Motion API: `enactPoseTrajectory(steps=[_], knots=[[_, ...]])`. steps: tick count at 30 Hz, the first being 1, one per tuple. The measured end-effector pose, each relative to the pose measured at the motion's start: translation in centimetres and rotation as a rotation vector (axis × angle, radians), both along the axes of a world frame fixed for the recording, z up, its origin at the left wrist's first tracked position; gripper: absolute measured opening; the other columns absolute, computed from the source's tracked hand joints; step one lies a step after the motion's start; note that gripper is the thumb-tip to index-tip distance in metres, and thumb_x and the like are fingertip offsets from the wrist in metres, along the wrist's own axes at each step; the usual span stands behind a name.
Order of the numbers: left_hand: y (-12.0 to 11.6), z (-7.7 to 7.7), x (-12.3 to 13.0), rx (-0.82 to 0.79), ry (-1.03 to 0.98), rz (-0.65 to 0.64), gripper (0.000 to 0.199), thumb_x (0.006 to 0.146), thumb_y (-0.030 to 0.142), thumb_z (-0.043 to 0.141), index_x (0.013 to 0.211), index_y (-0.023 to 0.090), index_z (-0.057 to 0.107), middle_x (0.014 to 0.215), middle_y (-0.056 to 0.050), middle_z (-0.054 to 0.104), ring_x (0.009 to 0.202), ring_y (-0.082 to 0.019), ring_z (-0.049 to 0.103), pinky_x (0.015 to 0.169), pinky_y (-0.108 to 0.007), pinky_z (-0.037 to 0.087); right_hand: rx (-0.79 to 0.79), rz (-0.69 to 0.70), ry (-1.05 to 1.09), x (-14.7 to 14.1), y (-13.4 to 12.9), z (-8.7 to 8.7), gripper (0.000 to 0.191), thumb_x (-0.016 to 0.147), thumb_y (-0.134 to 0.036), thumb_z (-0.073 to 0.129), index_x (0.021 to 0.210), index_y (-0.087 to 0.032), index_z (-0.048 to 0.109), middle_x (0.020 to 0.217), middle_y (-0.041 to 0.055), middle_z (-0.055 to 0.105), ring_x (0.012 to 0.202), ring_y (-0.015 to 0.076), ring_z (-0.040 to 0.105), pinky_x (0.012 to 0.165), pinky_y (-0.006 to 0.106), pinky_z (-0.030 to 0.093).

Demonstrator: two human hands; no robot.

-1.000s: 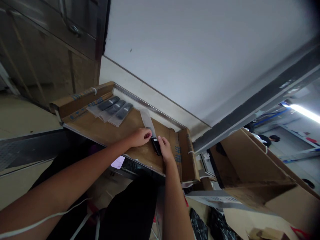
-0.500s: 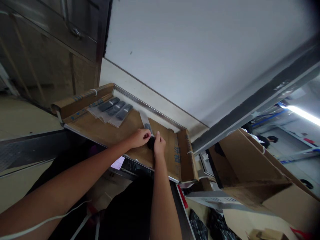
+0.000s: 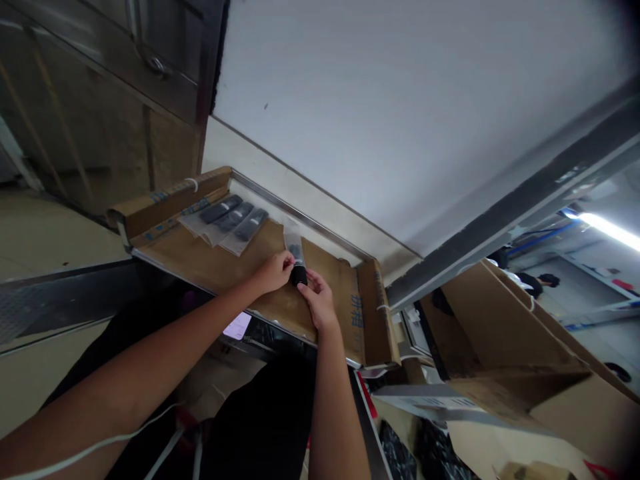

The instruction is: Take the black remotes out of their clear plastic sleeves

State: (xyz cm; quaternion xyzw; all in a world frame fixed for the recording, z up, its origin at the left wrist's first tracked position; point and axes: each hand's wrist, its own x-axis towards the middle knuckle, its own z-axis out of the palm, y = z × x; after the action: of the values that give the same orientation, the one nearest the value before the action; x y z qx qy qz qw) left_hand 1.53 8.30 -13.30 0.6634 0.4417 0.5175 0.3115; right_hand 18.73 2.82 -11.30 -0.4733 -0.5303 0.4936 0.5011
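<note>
Slim black remote, half inside clear bag

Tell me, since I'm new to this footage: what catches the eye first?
Mid-frame, the left hand and right hand pinch a slim black device half inside a clear plastic sleeve over a flattened brown cardboard sheet. Three more bagged black devices lie fanned at the sheet's far left.

The scene is being lit dimly; glare is being thrown by a ceiling tube light at right, while edges are being bent and darkened by wide-angle distortion.
</note>
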Motion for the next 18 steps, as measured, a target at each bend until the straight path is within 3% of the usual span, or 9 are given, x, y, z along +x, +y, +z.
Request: enactPoseTrajectory(steps=[6,12,18], knots=[[-1.2,0.4,-1.3,-0.068,-0.088,-0.068,0.007,0.082,0.013,0.056,0.085,0.016,0.061,0.08,-0.002,0.065,0.075,-0.015,0.061,0.074,-0.029,0.05,-0.011,-0.036,0.014,-0.8,-0.9,0.1,0.056,0.06,-0.034,0.09,0.108,-0.021,0.065,0.117,0.009,0.072,0.111,0.0229,0.067,0.108,0.041,0.05],[-4.3,0.7,-4.0,-0.317,-0.253,-0.227,0.013,0.077,0.019,0.063,0.09,0.015,0.063,0.081,-0.001,0.065,0.075,-0.016,0.063,0.077,-0.031,0.052,-0.049,-0.044,0.108,-3.1,-3.7,0.5,0.047,0.059,-0.034,0.092,0.095,-0.021,0.065,0.099,0.0033,0.075,0.092,0.0176,0.07,0.09,0.032,0.055],[-6.8,0.7,-5.9,-0.401,-0.423,-0.258,0.027,0.073,0.031,0.075,0.091,0.015,0.063,0.086,-0.002,0.065,0.082,-0.017,0.065,0.086,-0.037,0.055,-0.148,-0.114,0.283,-6.0,-4.5,0.1,0.052,0.058,-0.03,0.093,0.102,-0.022,0.067,0.099,0.0009,0.074,0.09,0.0161,0.07,0.083,0.029,0.058]])
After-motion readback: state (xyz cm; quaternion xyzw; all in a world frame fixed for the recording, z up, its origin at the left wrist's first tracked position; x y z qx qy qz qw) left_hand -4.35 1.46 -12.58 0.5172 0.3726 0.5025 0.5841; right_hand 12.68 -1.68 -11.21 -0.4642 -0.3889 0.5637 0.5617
